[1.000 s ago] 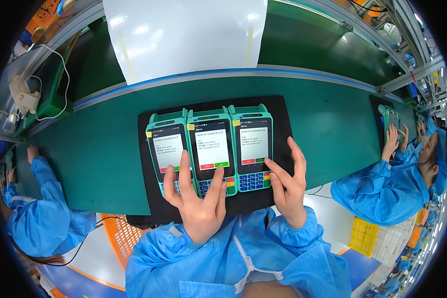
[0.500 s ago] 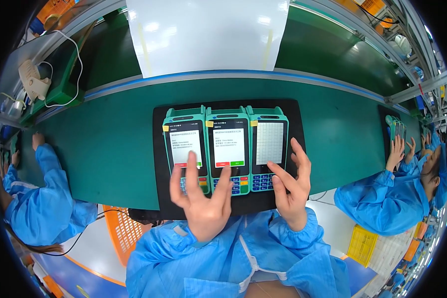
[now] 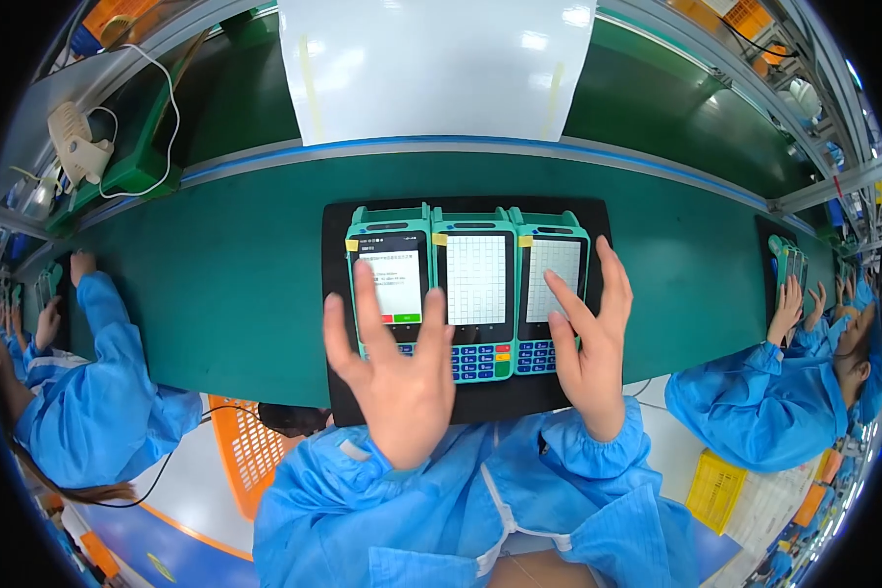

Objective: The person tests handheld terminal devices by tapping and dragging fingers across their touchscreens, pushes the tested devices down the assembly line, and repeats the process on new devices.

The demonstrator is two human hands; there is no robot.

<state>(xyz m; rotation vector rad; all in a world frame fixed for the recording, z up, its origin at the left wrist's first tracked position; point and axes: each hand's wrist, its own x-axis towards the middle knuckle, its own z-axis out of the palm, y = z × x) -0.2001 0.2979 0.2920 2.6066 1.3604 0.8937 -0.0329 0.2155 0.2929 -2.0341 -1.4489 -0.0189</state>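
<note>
Three green card payment terminals lie side by side on a black mat [image 3: 598,220], screens up and blue keypads towards me. The left terminal [image 3: 402,277] shows a white message page with a red and a green button. Grids fill the screens of the middle terminal [image 3: 476,284] and the right terminal [image 3: 539,257]. My left hand [image 3: 399,392], fingers spread, is over the left terminal and hides most of its keypad. My right hand [image 3: 598,358] is open, its index fingertip over the right terminal's screen; contact cannot be made out. Neither hand holds anything.
The mat rests on a green workbench [image 3: 235,265]. A white board [image 3: 441,73] stands behind it. Co-workers in blue smocks sit left [image 3: 98,392] and right [image 3: 774,392]. An orange basket [image 3: 245,456] and a yellow basket [image 3: 715,490] are below the bench edge.
The middle terminal's screen has switched from a message page to a grid. My left hand has moved up the left terminal; my right index finger has moved up the right screen. The view has shifted slightly.
</note>
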